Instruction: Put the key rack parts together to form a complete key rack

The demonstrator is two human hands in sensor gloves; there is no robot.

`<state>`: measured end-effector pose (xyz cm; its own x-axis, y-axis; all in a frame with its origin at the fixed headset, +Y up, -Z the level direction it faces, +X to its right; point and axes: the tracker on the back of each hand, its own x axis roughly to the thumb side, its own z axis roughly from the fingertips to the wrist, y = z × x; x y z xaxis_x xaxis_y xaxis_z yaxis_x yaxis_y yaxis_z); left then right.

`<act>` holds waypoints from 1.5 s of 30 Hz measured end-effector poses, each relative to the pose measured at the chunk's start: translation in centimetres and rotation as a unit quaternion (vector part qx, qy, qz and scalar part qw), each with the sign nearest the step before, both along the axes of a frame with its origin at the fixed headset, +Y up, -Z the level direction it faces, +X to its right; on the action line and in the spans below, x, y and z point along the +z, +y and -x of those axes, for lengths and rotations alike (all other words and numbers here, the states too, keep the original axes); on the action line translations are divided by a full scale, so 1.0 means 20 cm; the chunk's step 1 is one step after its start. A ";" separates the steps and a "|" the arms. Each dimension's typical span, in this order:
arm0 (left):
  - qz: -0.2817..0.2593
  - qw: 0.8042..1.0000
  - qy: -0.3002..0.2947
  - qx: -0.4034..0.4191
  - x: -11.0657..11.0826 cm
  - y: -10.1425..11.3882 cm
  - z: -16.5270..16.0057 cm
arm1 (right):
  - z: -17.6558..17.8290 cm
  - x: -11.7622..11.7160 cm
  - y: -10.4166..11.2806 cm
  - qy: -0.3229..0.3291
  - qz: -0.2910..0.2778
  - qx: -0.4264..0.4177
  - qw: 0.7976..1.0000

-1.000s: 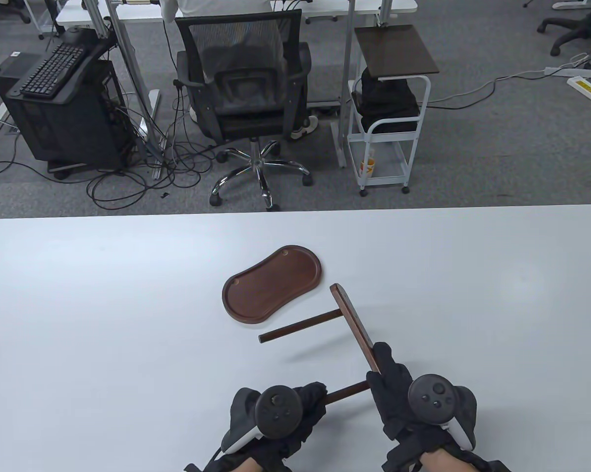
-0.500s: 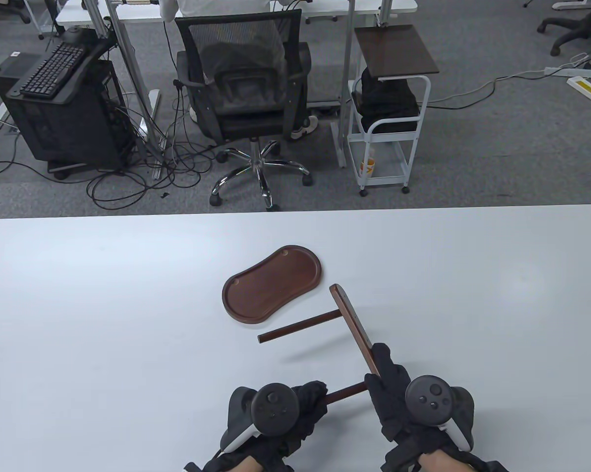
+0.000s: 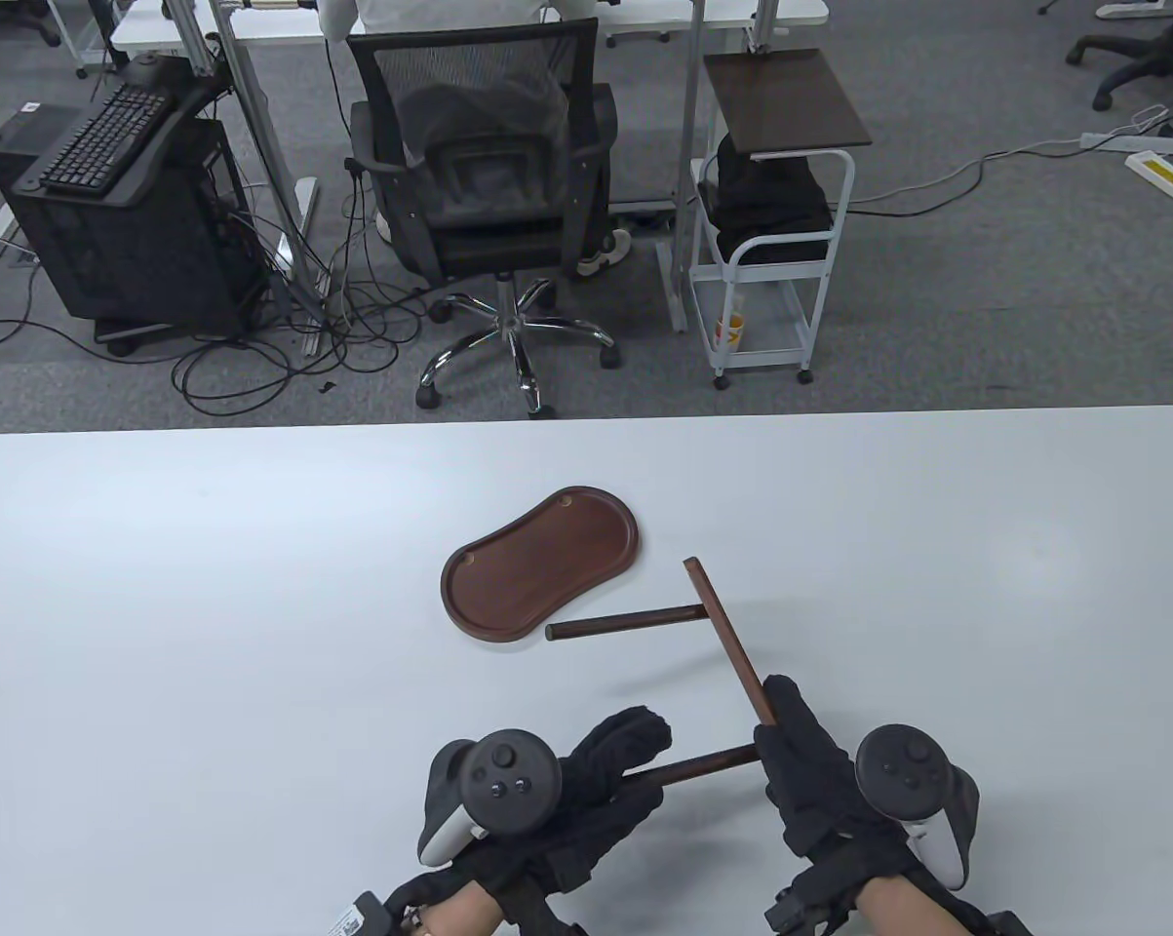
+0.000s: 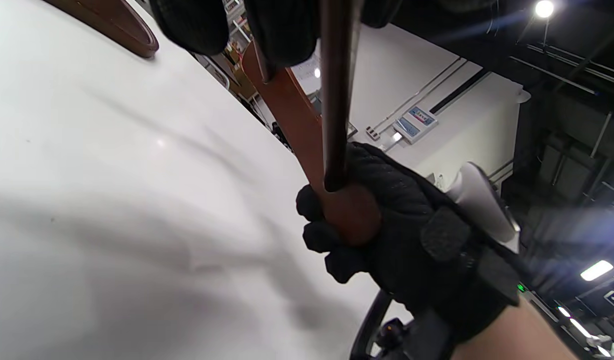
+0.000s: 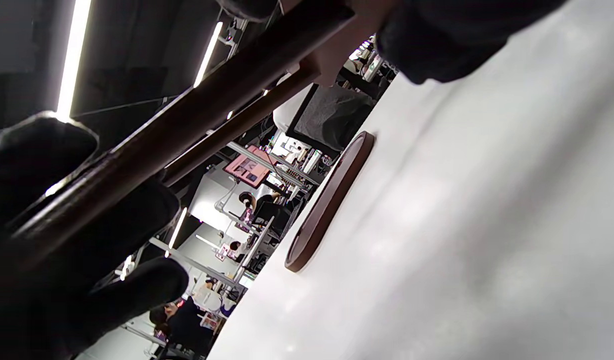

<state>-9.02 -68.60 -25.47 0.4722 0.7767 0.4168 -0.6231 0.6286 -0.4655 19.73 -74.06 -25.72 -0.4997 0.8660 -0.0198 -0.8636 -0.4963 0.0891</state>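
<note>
A dark wooden kidney-shaped base tray point(image 3: 539, 565) lies flat mid-table. My right hand point(image 3: 783, 723) grips the near end of a wooden crossbar point(image 3: 729, 639) and holds it just above the table. One rod point(image 3: 625, 621) sticks out of the crossbar to the left, its free end near the tray's rim. My left hand point(image 3: 643, 749) grips a second rod point(image 3: 708, 762) that meets the crossbar's near end at my right hand. In the left wrist view this rod point(image 4: 335, 100) runs into the crossbar point(image 4: 297, 115) inside my right hand point(image 4: 412, 235). The joint itself is hidden by fingers.
The white table point(image 3: 206, 604) reaches a far edge with rounded corners. Behind it stand an office chair point(image 3: 488, 185), a white cart point(image 3: 771, 224) and a computer tower point(image 3: 118, 214). In the right wrist view the tray point(image 5: 332, 200) lies flat on the table.
Both hands have shifted right with the crossbar and rods. The crossbar has turned, swinging the far rod's free end up toward the tray. My left fingers now stretch further along the near rod.
</note>
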 end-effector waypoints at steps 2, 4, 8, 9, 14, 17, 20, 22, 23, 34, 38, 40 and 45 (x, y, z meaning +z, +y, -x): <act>-0.012 1.000 0.011 -0.009 -0.03 0.01 0.03 | -0.02 -0.01 0.00 -0.006 0.006 -0.017 1.000; -0.011 0.999 0.021 -0.021 -0.06 0.00 0.07 | -0.04 -0.01 0.00 -0.013 0.011 -0.031 0.999; 0.015 0.999 0.047 -0.021 -0.15 -0.03 0.16 | -0.07 -0.02 0.00 -0.023 0.017 -0.045 0.999; 0.023 0.998 0.056 -0.021 -0.18 -0.04 0.18 | -0.07 -0.02 0.00 -0.024 0.016 -0.044 0.999; 0.066 0.988 0.126 -0.054 -0.34 -0.14 0.31 | -0.08 -0.02 0.00 -0.026 0.014 -0.049 0.998; 0.150 0.976 0.158 -0.024 -0.44 -0.23 0.37 | -0.08 -0.02 0.00 -0.025 0.013 -0.049 0.998; 0.186 0.961 0.201 -0.026 -0.54 -0.29 0.43 | -0.08 -0.02 0.00 -0.025 0.014 -0.051 0.998; 0.190 0.952 0.235 -0.052 -0.59 -0.32 0.47 | -0.08 -0.02 0.00 -0.025 0.014 -0.052 0.998; 0.195 0.947 0.246 -0.070 -0.61 -0.33 0.48 | -0.08 -0.02 0.01 -0.025 0.013 -0.052 0.998; 0.228 0.904 0.282 -0.226 -0.76 -0.39 0.44 | -0.08 -0.02 0.00 -0.026 0.022 -0.059 0.998; 0.211 0.894 0.273 -0.287 -0.78 -0.41 0.39 | -0.09 -0.02 0.00 -0.027 0.023 -0.062 0.997; 0.202 0.888 0.270 -0.313 -0.78 -0.43 0.37 | -0.09 -0.02 0.00 -0.027 0.024 -0.063 0.997; 0.192 0.878 0.257 -0.355 -0.79 -0.47 0.35 | -0.08 -0.02 0.00 -0.025 0.027 -0.064 0.997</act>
